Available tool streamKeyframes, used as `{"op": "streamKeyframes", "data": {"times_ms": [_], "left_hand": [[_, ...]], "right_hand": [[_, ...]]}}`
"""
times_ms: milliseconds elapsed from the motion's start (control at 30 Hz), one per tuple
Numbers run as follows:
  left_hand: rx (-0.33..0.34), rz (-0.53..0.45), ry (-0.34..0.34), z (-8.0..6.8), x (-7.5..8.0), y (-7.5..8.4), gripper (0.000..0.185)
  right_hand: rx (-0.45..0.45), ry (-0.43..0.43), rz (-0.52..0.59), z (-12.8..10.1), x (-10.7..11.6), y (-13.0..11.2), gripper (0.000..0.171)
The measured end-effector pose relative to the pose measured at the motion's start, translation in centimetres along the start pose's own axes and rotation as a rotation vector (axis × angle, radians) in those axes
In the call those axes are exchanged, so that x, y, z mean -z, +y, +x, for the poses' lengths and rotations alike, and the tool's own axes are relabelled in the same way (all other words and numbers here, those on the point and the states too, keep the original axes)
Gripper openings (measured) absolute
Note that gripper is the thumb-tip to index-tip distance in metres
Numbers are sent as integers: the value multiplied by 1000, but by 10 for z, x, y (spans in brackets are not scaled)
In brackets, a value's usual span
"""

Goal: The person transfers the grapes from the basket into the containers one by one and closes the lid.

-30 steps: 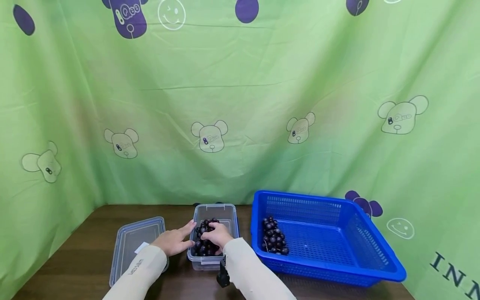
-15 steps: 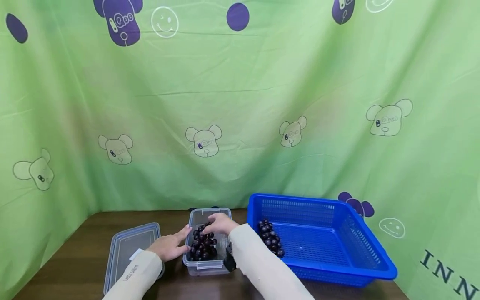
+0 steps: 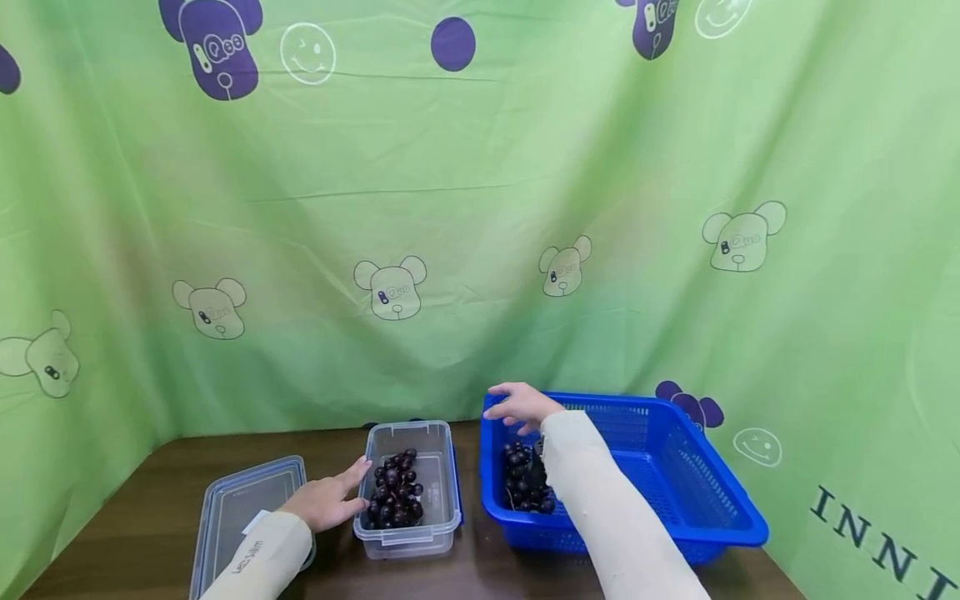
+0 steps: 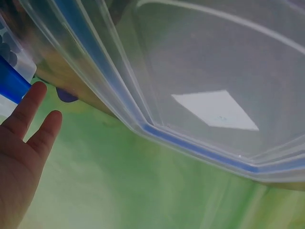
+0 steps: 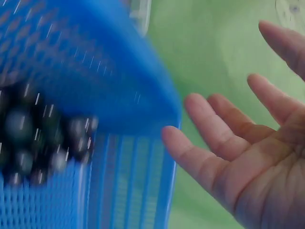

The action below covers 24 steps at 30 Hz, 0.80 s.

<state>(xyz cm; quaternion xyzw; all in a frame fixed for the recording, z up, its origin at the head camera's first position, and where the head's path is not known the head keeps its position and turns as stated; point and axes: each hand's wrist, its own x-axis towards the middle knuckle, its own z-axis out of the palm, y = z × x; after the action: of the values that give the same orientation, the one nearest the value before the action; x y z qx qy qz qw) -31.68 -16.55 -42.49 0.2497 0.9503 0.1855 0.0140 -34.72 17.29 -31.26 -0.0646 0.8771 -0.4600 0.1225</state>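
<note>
One grape bunch sits in the clear tub, lower centre; a second bunch lies in the blue basket, lower right. Your left grip and right grip are spread, empty: best cup the second bunch gently from beneath.

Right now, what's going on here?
A person's left hand is at a clear rectangular plastic container with a bunch of dark round grapes inside. The empty right hand is over the left end of a perforated blue plastic basket with more dark grapes inside. A translucent blue-edged plastic lid lies left of the container.
</note>
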Motion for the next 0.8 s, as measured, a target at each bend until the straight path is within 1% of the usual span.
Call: {"op": "streamKeyframes", "data": {"times_ms": [67,133,267,333,433,567,700,800], "left_hand": [[0,-3,0,0,0,0,63],[7,-9,-3,0,-1,-1,62],[15,-20,-5,0,-2,0,62],[17,-24,-3,1,-3,0,62],[11,-26,-4,1,-2,-2,63],[-16,-21,-3,4,-3,-4,64],[-29,-15,2,3,-5,-5,64],[-16,-15,2,1,-6,-5,63]], "right_hand": [[-33,-13,-10,-5,8,7,62],[-70,-48,-9,-11,15,13,65],[-131,-100,39,-22,30,26,70],[-146,-118,40,-27,38,32,71],[-155,-140,29,-30,47,41,72],[-158,-140,-18,-31,54,56,72],[-154,-147,-39,-27,54,68,75],[-148,-170,-44,-22,50,75,79]]}}
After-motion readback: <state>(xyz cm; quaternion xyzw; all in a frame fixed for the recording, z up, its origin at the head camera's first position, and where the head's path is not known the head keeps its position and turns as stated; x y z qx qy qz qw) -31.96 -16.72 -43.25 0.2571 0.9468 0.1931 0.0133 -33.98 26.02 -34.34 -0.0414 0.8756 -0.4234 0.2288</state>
